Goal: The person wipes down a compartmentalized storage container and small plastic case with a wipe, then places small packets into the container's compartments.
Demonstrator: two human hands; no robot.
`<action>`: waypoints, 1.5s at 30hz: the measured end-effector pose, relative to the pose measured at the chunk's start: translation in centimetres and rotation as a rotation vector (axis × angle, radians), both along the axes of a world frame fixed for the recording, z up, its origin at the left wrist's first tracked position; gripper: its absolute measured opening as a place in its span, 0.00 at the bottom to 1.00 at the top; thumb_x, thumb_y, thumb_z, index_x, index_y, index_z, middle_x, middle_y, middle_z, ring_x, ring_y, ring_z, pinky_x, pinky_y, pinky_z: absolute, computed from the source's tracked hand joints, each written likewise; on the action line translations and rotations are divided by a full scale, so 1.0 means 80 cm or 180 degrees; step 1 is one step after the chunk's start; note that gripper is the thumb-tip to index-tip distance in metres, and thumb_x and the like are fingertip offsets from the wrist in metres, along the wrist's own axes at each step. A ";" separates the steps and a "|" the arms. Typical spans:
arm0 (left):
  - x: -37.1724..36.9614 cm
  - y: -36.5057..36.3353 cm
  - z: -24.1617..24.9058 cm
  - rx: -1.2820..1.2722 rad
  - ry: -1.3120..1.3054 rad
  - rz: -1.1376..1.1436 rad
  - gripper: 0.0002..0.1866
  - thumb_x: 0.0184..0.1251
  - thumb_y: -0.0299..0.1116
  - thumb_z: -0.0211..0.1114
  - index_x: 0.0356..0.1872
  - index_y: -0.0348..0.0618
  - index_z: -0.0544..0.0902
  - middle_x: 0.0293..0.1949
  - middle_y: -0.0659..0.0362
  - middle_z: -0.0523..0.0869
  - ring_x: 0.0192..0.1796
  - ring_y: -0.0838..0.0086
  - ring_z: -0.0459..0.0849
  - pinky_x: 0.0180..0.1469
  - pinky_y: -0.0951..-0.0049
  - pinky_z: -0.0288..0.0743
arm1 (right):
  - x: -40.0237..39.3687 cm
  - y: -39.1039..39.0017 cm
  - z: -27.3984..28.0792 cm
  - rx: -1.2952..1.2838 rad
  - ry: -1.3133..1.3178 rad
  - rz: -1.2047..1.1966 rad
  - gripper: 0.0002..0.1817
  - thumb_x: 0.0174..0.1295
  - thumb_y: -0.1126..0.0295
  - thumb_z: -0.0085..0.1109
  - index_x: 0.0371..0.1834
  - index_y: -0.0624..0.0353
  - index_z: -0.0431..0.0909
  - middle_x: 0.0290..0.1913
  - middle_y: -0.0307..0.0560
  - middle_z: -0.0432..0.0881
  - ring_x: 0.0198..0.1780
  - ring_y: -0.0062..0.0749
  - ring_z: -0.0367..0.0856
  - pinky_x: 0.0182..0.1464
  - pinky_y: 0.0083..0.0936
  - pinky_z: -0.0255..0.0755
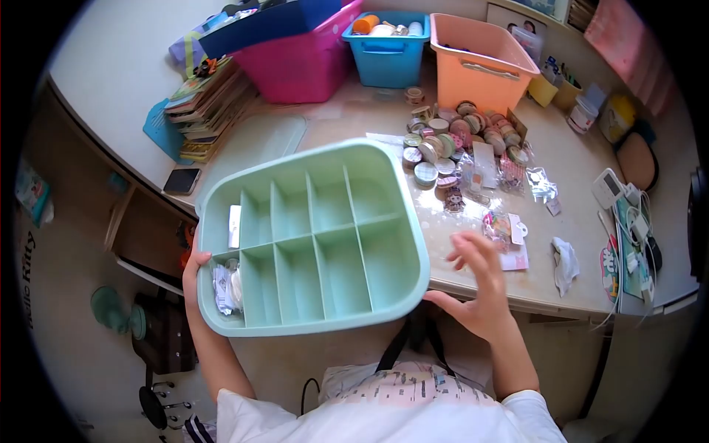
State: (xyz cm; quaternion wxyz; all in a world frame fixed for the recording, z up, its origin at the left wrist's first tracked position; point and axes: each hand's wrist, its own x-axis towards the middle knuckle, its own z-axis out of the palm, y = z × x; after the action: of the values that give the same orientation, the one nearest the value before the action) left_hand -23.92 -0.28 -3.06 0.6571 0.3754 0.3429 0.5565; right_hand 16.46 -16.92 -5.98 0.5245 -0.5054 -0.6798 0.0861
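Observation:
A mint-green divided box (422, 251) is held up in front of my body, tilted so its compartments face me. My left hand (192, 277) grips its left edge, with the thumb over the rim. Small white packets (225, 289) lie in the lower left compartment, and a white piece (235, 227) is in the upper left one. The other compartments hold nothing visible. Off the box's right side, my right hand (481, 284) has its fingers apart and holds nothing. Beyond it on the table are a packet with a pink card (515, 260) and many tape rolls (443, 144).
Pink (295, 70), blue (384, 63) and orange (484, 77) bins line the table's back. Stacked books (207, 111) and a phone (182, 181) are at left. A crumpled tissue (565, 266), cables and a white device (608, 188) lie right. An open drawer (151, 229) is lower left.

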 end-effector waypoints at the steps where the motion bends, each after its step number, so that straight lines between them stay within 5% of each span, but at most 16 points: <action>1: 0.003 0.014 -0.001 0.0108 0.0118 -0.0213 0.38 0.69 0.36 0.55 0.81 0.36 0.65 0.70 0.40 0.79 0.66 0.52 0.85 0.68 0.54 0.82 | -0.004 -0.002 -0.010 -0.0269 0.0203 0.0191 0.45 0.51 0.76 0.84 0.76 0.54 0.76 0.70 0.52 0.74 0.58 0.43 0.82 0.61 0.37 0.81; 7: 0.012 0.091 0.012 -0.0208 0.0369 -0.0585 0.38 0.71 0.32 0.57 0.83 0.35 0.62 0.72 0.42 0.78 0.67 0.56 0.84 0.70 0.59 0.79 | -0.032 0.014 -0.011 -0.0409 0.0227 0.0400 0.41 0.57 0.81 0.76 0.78 0.51 0.75 0.68 0.55 0.75 0.62 0.49 0.84 0.63 0.37 0.83; 9: -0.010 0.134 0.015 0.0241 0.1126 -0.1201 0.36 0.72 0.27 0.59 0.81 0.33 0.64 0.69 0.46 0.80 0.66 0.62 0.84 0.69 0.64 0.78 | -0.041 0.022 -0.010 -0.0317 0.0202 0.0342 0.40 0.58 0.80 0.76 0.78 0.50 0.75 0.67 0.55 0.76 0.61 0.49 0.85 0.61 0.37 0.84; 14: -0.005 0.190 0.031 0.0387 0.2630 -0.0793 0.22 0.79 0.27 0.63 0.70 0.30 0.79 0.53 0.55 0.91 0.49 0.76 0.89 0.53 0.74 0.84 | -0.062 0.049 -0.023 -0.0186 0.0194 0.0238 0.41 0.59 0.81 0.76 0.78 0.51 0.75 0.68 0.56 0.74 0.61 0.49 0.85 0.60 0.37 0.85; 19: 0.008 0.229 0.029 0.0703 0.2804 -0.0632 0.22 0.78 0.27 0.65 0.69 0.30 0.81 0.55 0.54 0.91 0.52 0.74 0.89 0.57 0.74 0.82 | -0.058 0.051 -0.020 -0.0095 0.0002 -0.0041 0.38 0.63 0.77 0.74 0.79 0.50 0.74 0.67 0.53 0.79 0.64 0.51 0.83 0.65 0.41 0.82; 21: 0.012 0.225 0.025 0.1314 0.3228 -0.0196 0.22 0.79 0.29 0.66 0.69 0.30 0.81 0.59 0.52 0.90 0.57 0.70 0.88 0.62 0.71 0.81 | -0.030 0.033 -0.019 -0.0232 0.0164 -0.0242 0.31 0.64 0.74 0.74 0.73 0.51 0.80 0.65 0.50 0.83 0.64 0.51 0.83 0.67 0.43 0.79; 23: 0.038 0.178 0.042 0.1736 0.3983 0.1224 0.21 0.81 0.31 0.65 0.69 0.35 0.82 0.65 0.50 0.87 0.62 0.66 0.86 0.67 0.66 0.77 | 0.024 0.013 -0.022 0.0055 -0.0519 -0.1139 0.28 0.60 0.75 0.74 0.66 0.53 0.83 0.63 0.49 0.84 0.65 0.49 0.82 0.69 0.46 0.74; 25: 0.082 0.098 0.057 0.2980 0.3802 0.2479 0.18 0.83 0.29 0.61 0.67 0.37 0.84 0.66 0.53 0.87 0.66 0.63 0.83 0.70 0.63 0.74 | 0.078 -0.015 -0.030 -0.0015 -0.0526 -0.1967 0.18 0.62 0.75 0.71 0.56 0.55 0.86 0.60 0.50 0.86 0.67 0.51 0.80 0.71 0.46 0.71; 27: 0.130 0.026 0.036 0.3805 0.2811 0.2792 0.16 0.85 0.27 0.56 0.63 0.27 0.82 0.67 0.44 0.84 0.69 0.56 0.82 0.76 0.58 0.68 | 0.125 -0.046 -0.022 -0.0112 -0.0907 -0.2951 0.14 0.64 0.74 0.70 0.53 0.57 0.86 0.60 0.50 0.86 0.67 0.53 0.79 0.71 0.46 0.71; 29: 0.163 -0.046 0.000 0.5185 0.4104 0.3169 0.13 0.83 0.27 0.56 0.56 0.28 0.82 0.64 0.40 0.83 0.67 0.46 0.82 0.71 0.46 0.77 | 0.156 -0.075 -0.036 -0.0430 -0.0894 -0.3147 0.13 0.64 0.75 0.69 0.51 0.59 0.86 0.58 0.52 0.86 0.66 0.53 0.79 0.70 0.46 0.71; 31: 0.242 -0.095 -0.020 0.5321 0.2352 0.1167 0.15 0.74 0.30 0.68 0.59 0.42 0.85 0.55 0.50 0.88 0.57 0.49 0.89 0.57 0.53 0.87 | 0.168 -0.083 -0.042 -0.0714 -0.0864 -0.3329 0.11 0.65 0.76 0.68 0.50 0.61 0.85 0.57 0.53 0.86 0.66 0.54 0.78 0.69 0.45 0.72; 33: 0.327 -0.118 -0.018 0.4532 0.2161 -0.0231 0.19 0.64 0.19 0.73 0.56 0.42 0.88 0.57 0.50 0.88 0.57 0.52 0.90 0.55 0.60 0.87 | 0.173 -0.090 -0.044 -0.0826 -0.0465 -0.2832 0.13 0.65 0.78 0.67 0.53 0.63 0.84 0.56 0.56 0.85 0.63 0.55 0.78 0.66 0.44 0.73; 38: 0.441 -0.093 -0.030 0.4179 0.2510 -0.0945 0.24 0.65 0.26 0.76 0.63 0.36 0.84 0.63 0.47 0.86 0.69 0.51 0.83 0.68 0.57 0.78 | 0.170 -0.093 -0.042 -0.0678 -0.0545 -0.2907 0.16 0.67 0.80 0.66 0.57 0.64 0.85 0.55 0.57 0.85 0.57 0.52 0.82 0.60 0.41 0.77; 45: 0.452 -0.074 -0.058 0.3687 0.3047 -0.1012 0.25 0.62 0.33 0.80 0.59 0.36 0.86 0.53 0.48 0.88 0.56 0.54 0.86 0.62 0.57 0.79 | 0.160 -0.089 -0.041 -0.0358 0.0500 -0.3284 0.11 0.70 0.79 0.69 0.54 0.64 0.86 0.49 0.51 0.87 0.48 0.42 0.89 0.51 0.33 0.81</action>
State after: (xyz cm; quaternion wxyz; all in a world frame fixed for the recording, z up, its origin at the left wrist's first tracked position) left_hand 12.20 -6.19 -7.67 0.2075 0.9045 0.1856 0.3230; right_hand 29.27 -24.06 -9.23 0.5202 -0.7938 -0.2955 -0.1093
